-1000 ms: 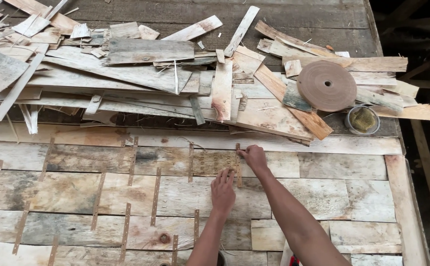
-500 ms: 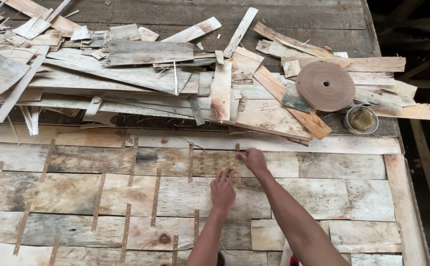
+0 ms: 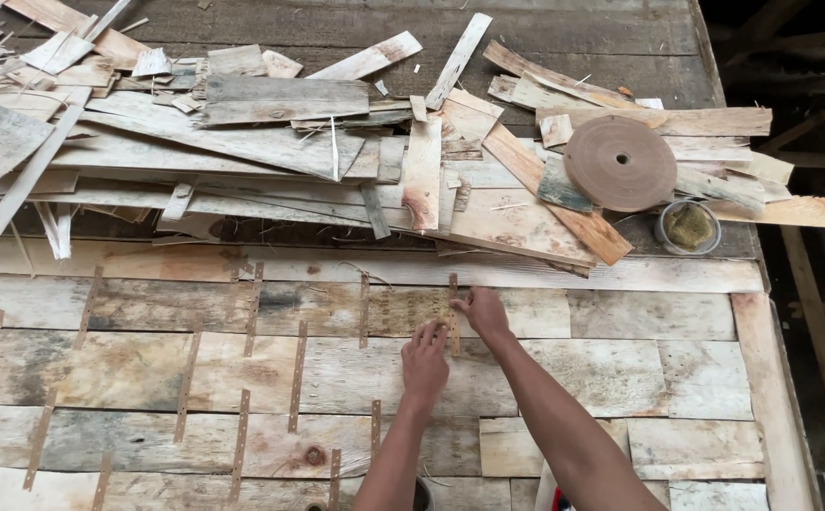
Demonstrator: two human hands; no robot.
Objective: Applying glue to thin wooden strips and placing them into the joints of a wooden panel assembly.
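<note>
Both hands flat, fingers extended, left hand (image 3: 425,363) and right hand (image 3: 482,310) pressing a tape strip (image 3: 452,312) onto veneer sheet (image 3: 611,374), gripping nothing, mid-worktop.

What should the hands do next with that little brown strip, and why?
Probably press the rest of the tape strip flat along the seam. Both the left hand and right hand rest on it, over a joint between veneer sheets, like neighbouring strips.

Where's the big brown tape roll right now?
In the head view, the brown tape roll lies upper right on the scrap veneer pile, just left of a small round container.
</note>
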